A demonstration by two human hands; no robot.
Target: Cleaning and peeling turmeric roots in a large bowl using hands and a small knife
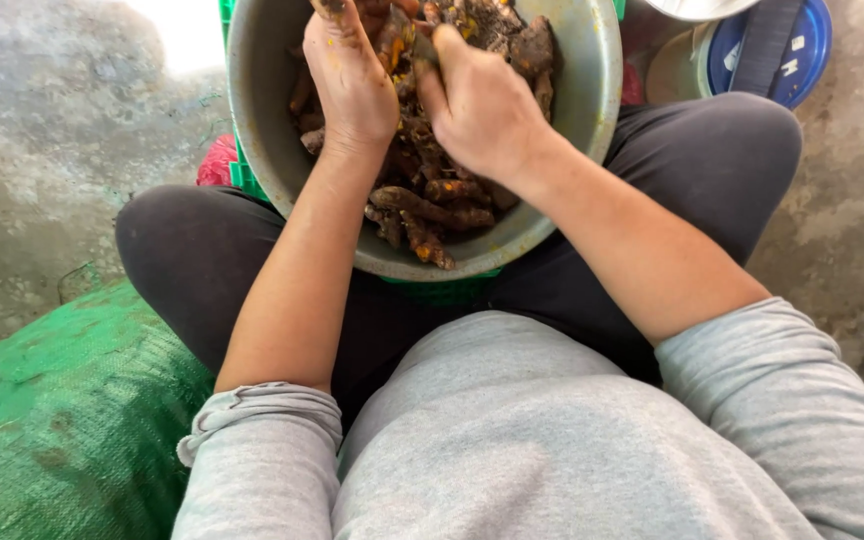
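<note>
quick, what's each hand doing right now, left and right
Left hand: in the metal bowl among the roots; grip cannot be told.
Right hand: closed on a root piece.

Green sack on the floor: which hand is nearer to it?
Left. The left hand is in the metal bowl on the side toward the green sack; the right hand is in the bowl too, farther from the sack.

left hand (352,85) | right hand (482,100) | in roots (422,205) | metal bowl (582,110) | green sack (62,420)

Metal bowl (592,90) – dull, smooth; roots (432,200) rough, earthy; green woven-plastic sack (62,420).
</note>
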